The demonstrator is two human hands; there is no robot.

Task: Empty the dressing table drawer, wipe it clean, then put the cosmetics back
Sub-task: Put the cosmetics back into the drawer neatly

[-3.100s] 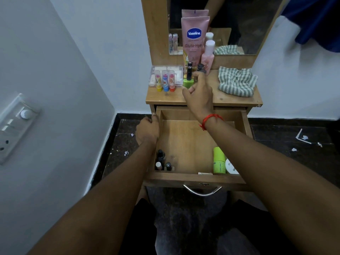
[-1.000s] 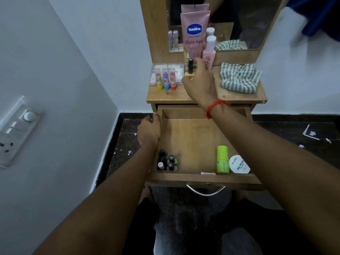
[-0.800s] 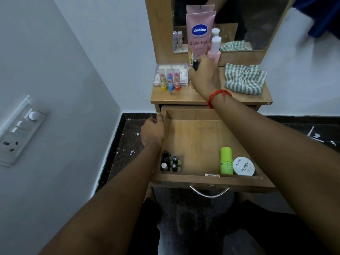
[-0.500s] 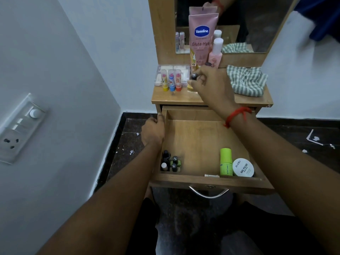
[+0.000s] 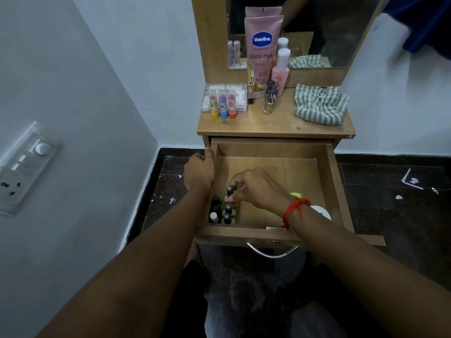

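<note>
The wooden drawer (image 5: pixel 333 172) is pulled open under the dressing table top (image 5: pixel 275 125). My left hand (image 5: pixel 199 170) grips its left wall. My right hand (image 5: pixel 253 190) is inside the drawer and pinches a small black-capped nail polish bottle (image 5: pixel 229 191) just above a cluster of similar bottles (image 5: pixel 223 213) in the near left corner. My right wrist hides most of a green tube (image 5: pixel 296 195) and a white jar (image 5: pixel 322 212). On the table top stand a Vaseline tube (image 5: pixel 262 50), a pink bottle (image 5: pixel 280 71), nail polish bottles (image 5: pixel 269 98) and three lip balms (image 5: pixel 222 103).
A striped green-and-white cloth (image 5: pixel 319 106) lies on the right of the table top. A clear case (image 5: pixel 225 96) sits behind the lip balms. A mirror (image 5: pixel 305 28) rises at the back. The wall with a switch plate (image 5: pixel 22 167) is close on the left. Dark floor surrounds the table.
My right hand came down from the table top into the drawer, carrying a black-capped bottle to the cluster in the left corner. My left hand stayed on the drawer's wall.
</note>
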